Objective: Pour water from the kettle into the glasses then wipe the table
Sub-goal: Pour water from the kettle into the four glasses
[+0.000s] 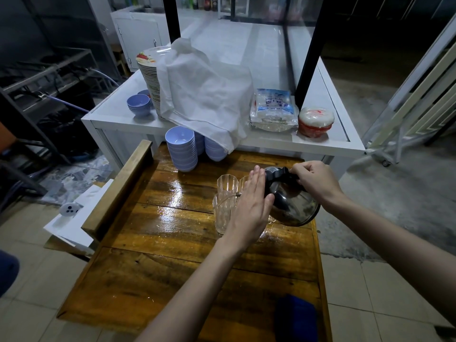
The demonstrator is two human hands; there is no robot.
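Note:
A steel kettle (293,206) is tipped to the left over a cluster of ribbed clear glasses (225,187) on the wet wooden table (172,243). A thin stream runs from its spout into the nearest glass (222,213). My right hand (315,181) grips the kettle's black handle from above. My left hand (254,206) lies flat, fingers together, against the kettle's lid side, and hides part of the glasses. A blue cloth (296,317) rests at the table's near right edge.
Stacks of lilac bowls (182,149) stand at the table's far end. Behind it, a white counter (271,141) carries stacked plates under a white cloth (204,95), a plastic packet (274,109) and a red-and-white covered dish (315,122). White boards (74,225) lean at the left.

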